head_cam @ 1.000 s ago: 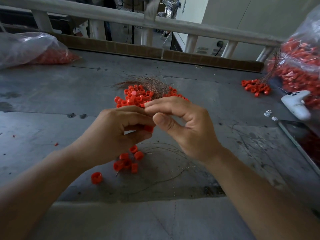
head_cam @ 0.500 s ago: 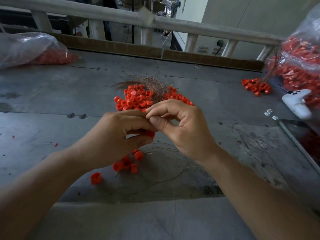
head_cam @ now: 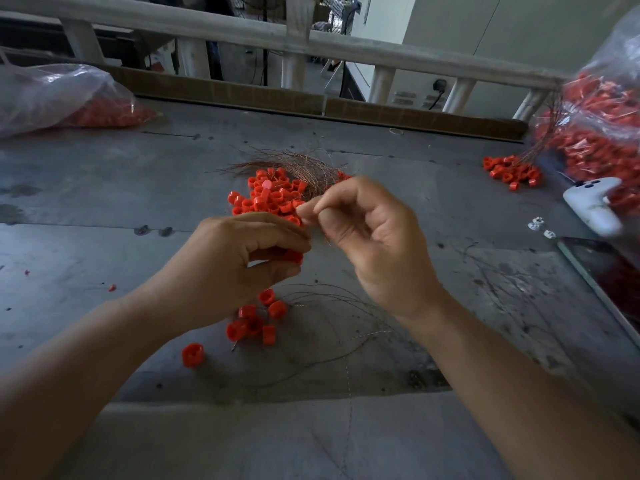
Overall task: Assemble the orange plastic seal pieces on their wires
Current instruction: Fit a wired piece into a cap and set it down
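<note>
Right hand (head_cam: 377, 244) lifted apart, pinching thin wire (head_cam: 326, 238); left hand (head_cam: 235, 261) grips round orange seal piece (head_cam: 294, 255).

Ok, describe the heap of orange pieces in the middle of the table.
The heap of orange pieces is a loose pile of small, short, hollow rings, glossy like plastic, lying at all angles on the grey table. One paler, pinkish piece sits near its top. Thin coppery wires fan over its far side. The right hand hides its right edge, the left hand its near edge.
</note>
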The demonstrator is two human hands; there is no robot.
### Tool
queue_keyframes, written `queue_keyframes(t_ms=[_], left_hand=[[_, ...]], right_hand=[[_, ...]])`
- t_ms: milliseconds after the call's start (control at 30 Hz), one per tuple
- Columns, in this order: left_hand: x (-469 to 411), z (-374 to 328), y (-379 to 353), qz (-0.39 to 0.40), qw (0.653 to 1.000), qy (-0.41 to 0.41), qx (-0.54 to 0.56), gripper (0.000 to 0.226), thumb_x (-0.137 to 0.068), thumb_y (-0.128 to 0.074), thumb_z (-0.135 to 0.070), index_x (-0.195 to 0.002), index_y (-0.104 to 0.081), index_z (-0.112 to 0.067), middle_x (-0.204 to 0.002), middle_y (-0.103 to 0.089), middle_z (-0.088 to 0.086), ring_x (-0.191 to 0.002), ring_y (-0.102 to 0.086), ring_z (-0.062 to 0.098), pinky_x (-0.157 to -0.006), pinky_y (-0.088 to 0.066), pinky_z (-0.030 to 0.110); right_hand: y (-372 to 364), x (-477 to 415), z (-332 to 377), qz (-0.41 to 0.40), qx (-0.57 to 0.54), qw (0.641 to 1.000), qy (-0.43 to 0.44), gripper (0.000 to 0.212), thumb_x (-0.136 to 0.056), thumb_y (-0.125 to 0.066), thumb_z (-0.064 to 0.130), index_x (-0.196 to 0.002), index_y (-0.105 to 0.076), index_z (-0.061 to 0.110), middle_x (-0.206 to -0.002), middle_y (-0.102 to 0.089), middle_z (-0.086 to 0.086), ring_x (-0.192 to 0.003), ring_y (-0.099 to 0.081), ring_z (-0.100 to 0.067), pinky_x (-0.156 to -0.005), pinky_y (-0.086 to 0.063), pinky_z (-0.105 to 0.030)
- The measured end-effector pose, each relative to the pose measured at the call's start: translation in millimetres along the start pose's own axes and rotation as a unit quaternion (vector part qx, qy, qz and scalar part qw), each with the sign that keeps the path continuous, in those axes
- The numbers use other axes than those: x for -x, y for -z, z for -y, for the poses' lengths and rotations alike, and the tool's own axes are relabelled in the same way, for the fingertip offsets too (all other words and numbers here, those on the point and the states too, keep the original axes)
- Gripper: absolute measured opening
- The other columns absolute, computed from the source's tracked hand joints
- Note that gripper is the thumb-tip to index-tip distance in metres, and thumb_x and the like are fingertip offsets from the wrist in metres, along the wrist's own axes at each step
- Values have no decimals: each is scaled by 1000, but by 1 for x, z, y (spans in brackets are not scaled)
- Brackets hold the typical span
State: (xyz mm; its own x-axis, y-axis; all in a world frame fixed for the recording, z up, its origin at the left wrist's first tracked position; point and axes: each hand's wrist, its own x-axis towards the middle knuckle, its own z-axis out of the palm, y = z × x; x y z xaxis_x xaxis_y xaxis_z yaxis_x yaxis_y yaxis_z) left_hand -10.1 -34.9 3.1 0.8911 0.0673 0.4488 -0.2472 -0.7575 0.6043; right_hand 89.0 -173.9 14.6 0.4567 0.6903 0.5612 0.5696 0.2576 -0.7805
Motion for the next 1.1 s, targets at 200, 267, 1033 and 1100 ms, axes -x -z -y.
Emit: queue_keyframes(t_ms=[200, 267, 1033, 1100], left_hand=[[-1, 5, -2, -55, 996, 72, -6, 39, -73, -71, -1, -84, -62, -37, -96, -56, -29, -86, -53, -23, -73, -38, -5], [-1, 6, 0, -76, 992, 97, 8, 42, -73, -72, -4, -80, -60, -43, -87, -63, -26, -82, -59, -15, -71, -42, -2], [0, -4, 3, -87, 960, 123, 236, 31, -47, -67, -34, -78, -68, -32, -81, -73, -7, -74, -70, 11, -72, -55, 19], [0, -6, 4, -82, 959, 115, 246, 34, -48, -67, -37, -80, -67, -28, -82, -73, -4, -73, -70, 11, -69, -55, 17]], right_hand=[[17, -6, 9, -128, -52, 988, 75, 16, -89, -44, -4, -87, -49, 11, -79, -62, -9, -76, -63, -18, -74, -52, -29], [23, -7, 11, -163, -32, 982, 94, 18, -90, -43, -5, -87, -48, 12, -78, -60, -8, -75, -62, -16, -74, -51, -27], [8, -1, 4, -30, 231, 971, 47, 5, -79, -64, 8, -81, -68, 8, -77, -49, 16, -68, -48, 2, -64, -37, -8], [8, 0, 4, -32, 231, 972, 41, 5, -79, -64, 9, -81, -68, 8, -77, -49, 17, -68, -48, 2, -64, -37, -9]])
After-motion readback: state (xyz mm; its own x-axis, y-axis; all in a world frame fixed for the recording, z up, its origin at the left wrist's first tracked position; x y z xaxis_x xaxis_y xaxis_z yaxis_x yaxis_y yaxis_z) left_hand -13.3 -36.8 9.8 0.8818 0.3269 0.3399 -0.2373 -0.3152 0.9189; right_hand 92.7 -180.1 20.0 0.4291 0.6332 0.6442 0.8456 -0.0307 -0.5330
